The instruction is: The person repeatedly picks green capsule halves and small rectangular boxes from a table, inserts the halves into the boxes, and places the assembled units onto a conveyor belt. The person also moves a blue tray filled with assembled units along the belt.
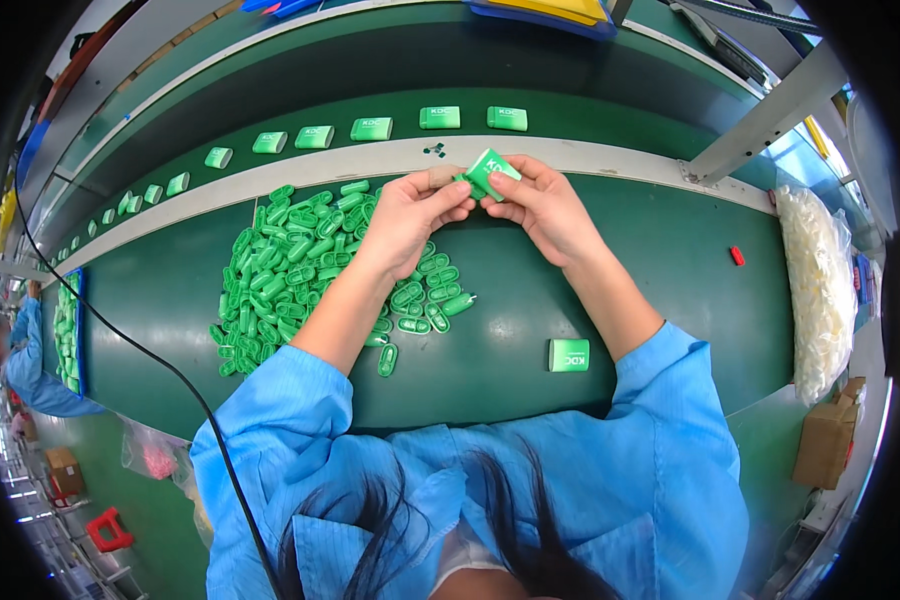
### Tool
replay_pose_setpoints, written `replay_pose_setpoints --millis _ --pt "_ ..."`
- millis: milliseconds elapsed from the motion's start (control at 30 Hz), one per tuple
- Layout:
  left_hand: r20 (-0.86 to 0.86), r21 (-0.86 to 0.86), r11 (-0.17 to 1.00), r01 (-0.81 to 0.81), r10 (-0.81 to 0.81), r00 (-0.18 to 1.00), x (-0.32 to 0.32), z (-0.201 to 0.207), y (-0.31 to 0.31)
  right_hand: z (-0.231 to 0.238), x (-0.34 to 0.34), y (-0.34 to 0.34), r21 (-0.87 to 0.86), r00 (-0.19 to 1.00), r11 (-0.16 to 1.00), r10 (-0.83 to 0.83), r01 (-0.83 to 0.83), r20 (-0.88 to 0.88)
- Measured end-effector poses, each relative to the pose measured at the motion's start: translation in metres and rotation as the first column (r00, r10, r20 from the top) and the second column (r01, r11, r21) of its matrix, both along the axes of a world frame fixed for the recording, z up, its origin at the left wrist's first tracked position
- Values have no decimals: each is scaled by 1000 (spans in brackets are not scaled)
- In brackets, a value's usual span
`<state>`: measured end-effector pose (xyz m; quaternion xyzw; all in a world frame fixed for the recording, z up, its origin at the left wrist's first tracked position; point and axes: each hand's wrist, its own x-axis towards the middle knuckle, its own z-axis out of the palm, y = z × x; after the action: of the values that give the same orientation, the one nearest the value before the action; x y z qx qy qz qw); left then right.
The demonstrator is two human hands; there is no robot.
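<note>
Up near the pale rail, my two hands meet around a small flat green case with white print, held tilted. My right hand pinches it between thumb and fingers. Closed at the case's lower left end, my left hand grips a small green plastic part that is mostly hidden by the fingertips; whether it is joined to the case I cannot tell. Beside my left forearm spreads a big heap of green oval plastic shells. Another green printed case lies on the bench inside my right forearm.
Beyond the rail, a row of green cases lines the strip. A small red piece lies right, near a bulging clear bag of whitish parts. A black cable crosses at left, near a blue-edged tray and another person.
</note>
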<state>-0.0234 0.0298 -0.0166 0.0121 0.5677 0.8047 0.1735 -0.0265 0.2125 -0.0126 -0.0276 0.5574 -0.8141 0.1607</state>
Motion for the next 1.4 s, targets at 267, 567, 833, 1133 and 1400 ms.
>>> replay_pose_setpoints --millis 267,567,833,1133,1400 --pt "-137 -37 995 -97 91 986 2 5 6 1 -3 6 465 924 872 40 155 -382" --pt "-198 -111 984 -137 113 974 8 3 10 10 -2 10 429 975 903 104 -10 -196" --pt "-296 -320 939 -128 29 955 7 6 3 6 0 8 314 965 949 55 30 -257" --pt "-391 -375 907 -192 33 920 12 13 4 8 3 7 373 946 924 44 84 -322" --pt "-569 -554 749 -363 -22 822 26 7 16 5 5 2 394 937 906 -6 153 -350"
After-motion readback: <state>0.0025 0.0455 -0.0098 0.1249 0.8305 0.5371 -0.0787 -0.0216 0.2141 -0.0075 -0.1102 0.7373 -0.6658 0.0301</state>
